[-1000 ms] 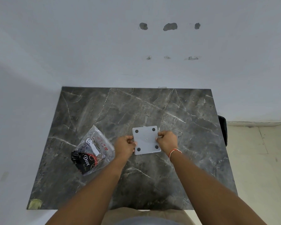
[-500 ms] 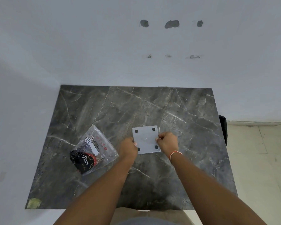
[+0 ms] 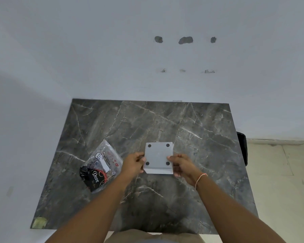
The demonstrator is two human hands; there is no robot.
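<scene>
A flat grey square plate (image 3: 158, 156) with a black round foot near each of its four corners is held over the middle of the dark marble table (image 3: 191, 130). Its near edge is tipped up, showing a thin side face. My left hand (image 3: 132, 163) grips the plate's left edge, fingers curled round it. My right hand (image 3: 182, 164) grips the right edge, thumb on the top face by the near right foot. An orange thread circles my right wrist.
A clear plastic pouch (image 3: 100, 166) with a white label and a dark "Dove" item inside lies left of my left hand. A yellowish sticker (image 3: 39, 222) marks the table's near left corner. A black object (image 3: 242, 148) hangs past the right edge. White wall behind.
The plate's near edge has been lifted off the table and tilted toward me; both hands shifted their hold along its sides. The pouch has not moved.
</scene>
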